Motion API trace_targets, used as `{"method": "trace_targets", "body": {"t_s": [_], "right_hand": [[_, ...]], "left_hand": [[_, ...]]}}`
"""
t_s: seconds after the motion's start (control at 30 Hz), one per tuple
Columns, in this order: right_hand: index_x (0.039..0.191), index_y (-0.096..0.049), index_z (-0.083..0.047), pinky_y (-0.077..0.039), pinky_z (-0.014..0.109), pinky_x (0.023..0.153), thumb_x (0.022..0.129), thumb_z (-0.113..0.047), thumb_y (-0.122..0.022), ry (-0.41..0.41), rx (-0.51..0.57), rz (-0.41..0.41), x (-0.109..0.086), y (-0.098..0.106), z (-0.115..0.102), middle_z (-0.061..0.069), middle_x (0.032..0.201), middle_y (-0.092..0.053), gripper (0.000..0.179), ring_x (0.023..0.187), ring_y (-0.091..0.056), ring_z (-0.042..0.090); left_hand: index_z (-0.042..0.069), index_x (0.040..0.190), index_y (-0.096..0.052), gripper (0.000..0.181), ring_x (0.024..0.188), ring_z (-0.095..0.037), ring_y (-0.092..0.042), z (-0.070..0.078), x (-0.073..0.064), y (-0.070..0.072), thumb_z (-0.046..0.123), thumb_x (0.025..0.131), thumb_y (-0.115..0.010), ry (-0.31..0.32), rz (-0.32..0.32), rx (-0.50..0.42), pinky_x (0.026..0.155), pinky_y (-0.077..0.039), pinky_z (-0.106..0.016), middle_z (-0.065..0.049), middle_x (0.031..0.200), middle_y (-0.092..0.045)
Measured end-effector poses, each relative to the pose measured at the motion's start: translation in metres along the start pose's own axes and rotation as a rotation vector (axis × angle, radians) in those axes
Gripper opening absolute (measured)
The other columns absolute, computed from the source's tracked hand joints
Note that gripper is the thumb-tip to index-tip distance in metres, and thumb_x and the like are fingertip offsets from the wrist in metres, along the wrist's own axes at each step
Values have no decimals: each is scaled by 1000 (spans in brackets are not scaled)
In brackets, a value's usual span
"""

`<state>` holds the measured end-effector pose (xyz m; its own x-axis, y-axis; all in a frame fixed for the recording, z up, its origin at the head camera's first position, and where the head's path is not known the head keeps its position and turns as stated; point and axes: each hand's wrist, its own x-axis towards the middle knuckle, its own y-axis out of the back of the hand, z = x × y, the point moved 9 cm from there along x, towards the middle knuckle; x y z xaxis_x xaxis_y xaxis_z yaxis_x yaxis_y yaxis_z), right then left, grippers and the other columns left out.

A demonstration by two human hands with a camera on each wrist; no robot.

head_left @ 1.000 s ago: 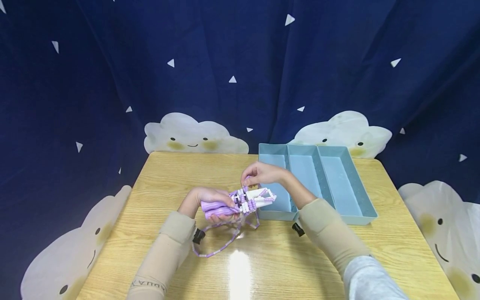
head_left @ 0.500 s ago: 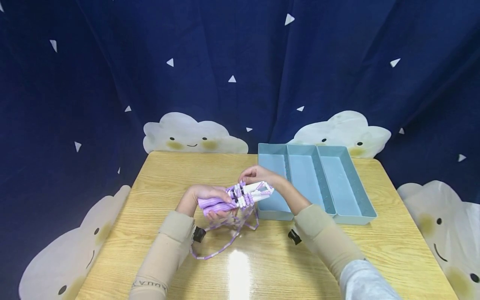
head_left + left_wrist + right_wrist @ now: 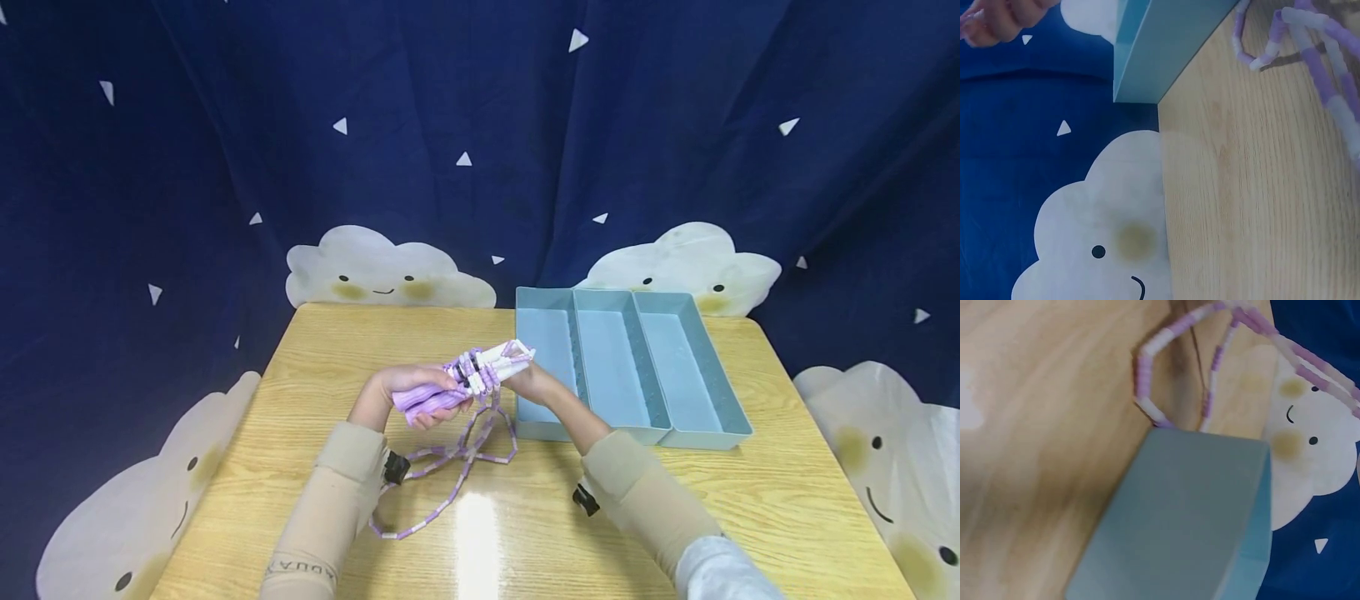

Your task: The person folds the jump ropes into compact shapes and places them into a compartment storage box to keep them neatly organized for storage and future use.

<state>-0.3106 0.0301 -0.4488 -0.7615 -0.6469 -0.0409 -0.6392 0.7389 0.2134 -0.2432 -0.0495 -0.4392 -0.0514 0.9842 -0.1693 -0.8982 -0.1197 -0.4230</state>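
Note:
A purple-and-white beaded jump rope (image 3: 501,357) has its two handles side by side, with beaded rope wound around their middle. My left hand (image 3: 408,380) grips the purple handle ends, thumb on top. Just beyond and below the white ends is my right hand (image 3: 532,385), partly hidden behind them in the head view. Its curled fingers (image 3: 1007,20) show at the left wrist view's top corner, pinching a bit of purple rope. Loose rope hangs from the bundle in loops onto the table; these beaded strands (image 3: 1143,372) also cross the right wrist view.
Right of the hands stand light blue trays (image 3: 708,440) forming three long compartments, side by side on the wooden table (image 3: 630,533). The nearest tray wall lies close to the right forearm. Behind the table hangs a dark blue curtain (image 3: 405,100) with clouds and white triangles.
My right hand has moved from above the handles round behind and below their white ends. The bundle has shifted slightly left and tilted upward at its white end. More loose rope loops show below.

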Motion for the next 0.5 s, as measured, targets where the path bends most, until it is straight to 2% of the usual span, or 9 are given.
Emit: {"method": "trace_targets", "body": {"t_s": [0.07,0.13,0.23,0.4,0.5], "right_hand": [[115,-48,10,-47,37,91,96,-13,-40,-6,126,10,3,-1,15,12,103,-59,31,95,-59,21],[111,-47,9,-51,33,81,96,-15,-40,36,269,0,3,-6,17,5,92,-60,29,81,-60,15],[106,-49,5,-53,30,72,95,-11,-38,84,417,-14,2,-12,20,6,83,-62,22,72,-62,16],[96,-52,4,-53,31,79,96,-5,-32,88,515,-17,-1,-19,26,7,82,-65,21,78,-65,18],[99,-50,10,-52,32,83,99,-7,-28,70,525,-27,-2,-24,27,5,82,-66,28,80,-65,17]], "left_hand": [[5,101,-40,33,48,-1,-41,2,-1,1,37,92,-41,-8,9,-9,40,-32,-15,5,68,-44],[5,102,-40,34,48,-2,-40,4,-1,3,37,92,-41,-23,16,-15,40,-32,-15,5,67,-44],[6,102,-42,32,49,-3,-39,8,-3,5,37,92,-40,-57,24,-28,40,-32,-15,4,68,-43],[5,102,-42,27,49,-3,-37,12,-5,10,28,94,-31,-116,32,-36,40,-32,-15,3,69,-44],[5,103,-41,26,48,-3,-37,12,-7,13,26,94,-29,-130,40,-37,40,-32,-15,4,69,-45]]}}
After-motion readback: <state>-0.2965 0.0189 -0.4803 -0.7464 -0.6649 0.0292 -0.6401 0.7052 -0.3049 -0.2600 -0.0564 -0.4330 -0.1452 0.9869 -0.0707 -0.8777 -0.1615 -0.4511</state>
